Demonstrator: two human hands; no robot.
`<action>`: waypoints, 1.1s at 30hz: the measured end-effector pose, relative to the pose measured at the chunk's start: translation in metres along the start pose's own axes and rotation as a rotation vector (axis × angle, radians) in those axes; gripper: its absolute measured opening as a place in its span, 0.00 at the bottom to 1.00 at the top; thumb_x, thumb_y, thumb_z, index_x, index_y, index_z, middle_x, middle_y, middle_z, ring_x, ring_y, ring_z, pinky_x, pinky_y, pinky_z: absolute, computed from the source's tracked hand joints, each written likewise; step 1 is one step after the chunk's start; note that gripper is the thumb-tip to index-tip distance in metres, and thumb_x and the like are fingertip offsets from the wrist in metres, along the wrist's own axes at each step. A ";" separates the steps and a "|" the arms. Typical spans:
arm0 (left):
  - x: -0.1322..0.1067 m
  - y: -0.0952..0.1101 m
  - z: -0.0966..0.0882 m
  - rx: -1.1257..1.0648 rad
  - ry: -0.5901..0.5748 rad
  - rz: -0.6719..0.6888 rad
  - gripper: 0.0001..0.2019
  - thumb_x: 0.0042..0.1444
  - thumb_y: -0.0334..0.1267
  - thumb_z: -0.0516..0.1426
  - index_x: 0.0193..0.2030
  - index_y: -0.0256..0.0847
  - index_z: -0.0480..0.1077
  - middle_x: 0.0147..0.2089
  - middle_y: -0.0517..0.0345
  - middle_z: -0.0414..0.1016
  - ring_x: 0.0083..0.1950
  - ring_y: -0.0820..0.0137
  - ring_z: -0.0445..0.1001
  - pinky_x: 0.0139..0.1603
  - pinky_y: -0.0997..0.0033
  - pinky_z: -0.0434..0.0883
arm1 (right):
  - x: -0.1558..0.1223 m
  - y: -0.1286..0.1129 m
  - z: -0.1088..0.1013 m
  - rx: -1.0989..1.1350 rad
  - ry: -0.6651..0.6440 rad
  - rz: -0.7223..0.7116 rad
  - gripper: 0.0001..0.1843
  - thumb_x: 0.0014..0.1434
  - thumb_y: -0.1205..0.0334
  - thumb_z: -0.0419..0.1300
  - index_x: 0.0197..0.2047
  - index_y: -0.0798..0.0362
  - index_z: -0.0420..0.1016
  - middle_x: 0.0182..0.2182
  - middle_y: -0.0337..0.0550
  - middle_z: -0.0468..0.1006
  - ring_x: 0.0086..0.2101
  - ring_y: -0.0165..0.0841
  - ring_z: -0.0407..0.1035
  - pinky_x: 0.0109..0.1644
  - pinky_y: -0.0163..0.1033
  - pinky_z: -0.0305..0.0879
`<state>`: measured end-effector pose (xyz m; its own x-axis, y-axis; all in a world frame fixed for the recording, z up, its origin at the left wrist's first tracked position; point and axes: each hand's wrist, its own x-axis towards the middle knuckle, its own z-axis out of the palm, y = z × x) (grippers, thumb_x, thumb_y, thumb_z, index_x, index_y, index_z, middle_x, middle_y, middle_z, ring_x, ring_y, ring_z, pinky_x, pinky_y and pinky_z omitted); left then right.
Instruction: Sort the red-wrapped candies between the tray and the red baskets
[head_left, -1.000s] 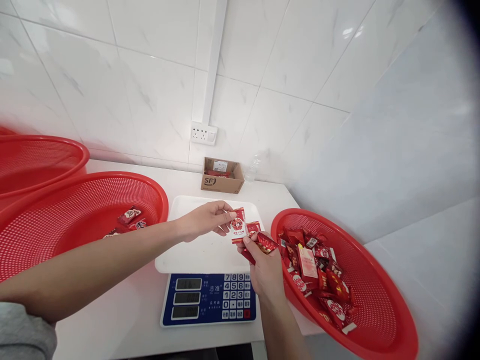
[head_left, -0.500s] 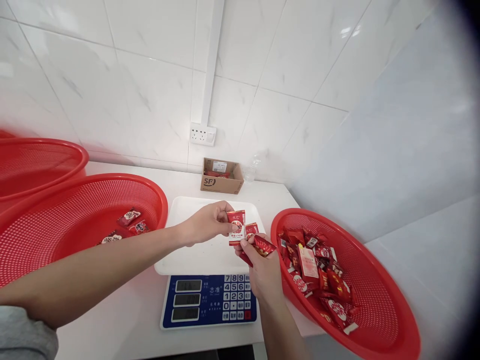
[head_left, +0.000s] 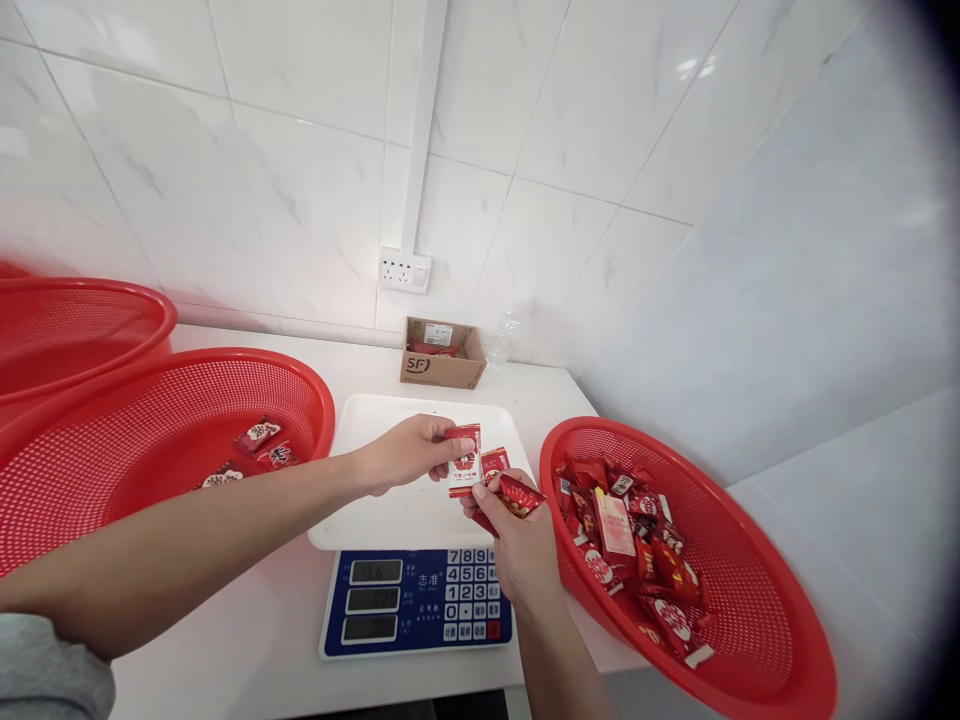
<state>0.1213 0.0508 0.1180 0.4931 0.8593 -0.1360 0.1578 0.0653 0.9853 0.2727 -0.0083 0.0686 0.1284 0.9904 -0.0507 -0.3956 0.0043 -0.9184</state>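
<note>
My left hand pinches a small red and white snack packet by its upper part, just over the white pan of a weighing scale. Close beside it, my right hand is closed on several red snack packets, partly hidden by the fingers. The lower edge of the left packet meets the right fingertips. Below the pan sits the scale's blue panel with its keys and three displays. A red basket of mixed snack packets stands near my right hand.
On my left is a red basket with several packets in it; another red basket stands behind. A small cardboard box and a clear plastic bottle are against the tiled wall, below a socket.
The left hand has shifted slightly left and down with its packet, which is now gripped nearer its top. The right hand has moved slightly left.
</note>
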 end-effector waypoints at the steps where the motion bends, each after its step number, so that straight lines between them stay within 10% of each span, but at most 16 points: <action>1: 0.000 -0.001 0.001 0.037 0.031 0.018 0.17 0.51 0.51 0.58 0.25 0.39 0.65 0.24 0.65 0.64 0.26 0.75 0.62 0.29 0.73 0.61 | -0.001 0.001 0.000 -0.010 -0.009 -0.003 0.16 0.43 0.60 0.71 0.26 0.54 0.66 0.21 0.31 0.74 0.24 0.26 0.72 0.33 0.33 0.72; 11: -0.013 0.004 -0.035 0.197 -0.008 -0.082 0.17 0.51 0.54 0.56 0.33 0.39 0.70 0.30 0.61 0.68 0.31 0.73 0.65 0.30 0.73 0.63 | 0.002 -0.006 -0.013 -0.066 0.046 -0.035 0.15 0.42 0.59 0.71 0.30 0.53 0.70 0.34 0.37 0.77 0.26 0.27 0.74 0.35 0.36 0.73; 15: -0.026 -0.011 -0.053 0.661 0.098 -0.160 0.21 0.54 0.53 0.54 0.48 0.41 0.66 0.39 0.54 0.73 0.39 0.64 0.70 0.36 0.67 0.66 | 0.002 -0.008 -0.019 -0.064 0.040 -0.051 0.15 0.43 0.59 0.71 0.31 0.53 0.71 0.33 0.37 0.77 0.26 0.27 0.74 0.35 0.36 0.73; 20: -0.044 -0.023 -0.061 1.189 0.243 0.048 0.16 0.60 0.43 0.48 0.52 0.42 0.64 0.52 0.50 0.69 0.55 0.59 0.64 0.50 0.60 0.65 | -0.001 -0.008 -0.022 -0.077 0.034 -0.069 0.14 0.44 0.60 0.71 0.31 0.53 0.71 0.34 0.38 0.77 0.27 0.28 0.74 0.35 0.36 0.74; 25: -0.066 -0.017 -0.055 1.249 0.053 0.001 0.13 0.61 0.39 0.46 0.45 0.43 0.70 0.47 0.54 0.72 0.51 0.61 0.67 0.49 0.63 0.66 | -0.004 -0.006 -0.028 -0.117 0.045 -0.079 0.14 0.45 0.59 0.70 0.31 0.53 0.71 0.35 0.40 0.78 0.28 0.29 0.75 0.35 0.38 0.74; 33: -0.082 -0.016 -0.068 1.176 0.132 -0.183 0.18 0.58 0.45 0.50 0.51 0.43 0.68 0.51 0.52 0.71 0.54 0.58 0.66 0.51 0.62 0.64 | -0.004 -0.005 -0.028 -0.153 0.054 -0.071 0.14 0.44 0.59 0.71 0.31 0.53 0.71 0.35 0.41 0.79 0.28 0.31 0.75 0.35 0.39 0.75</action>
<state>0.0199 0.0136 0.1208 0.3010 0.9356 -0.1848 0.9360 -0.2527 0.2449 0.2994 -0.0157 0.0625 0.2013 0.9795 -0.0003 -0.2410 0.0492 -0.9693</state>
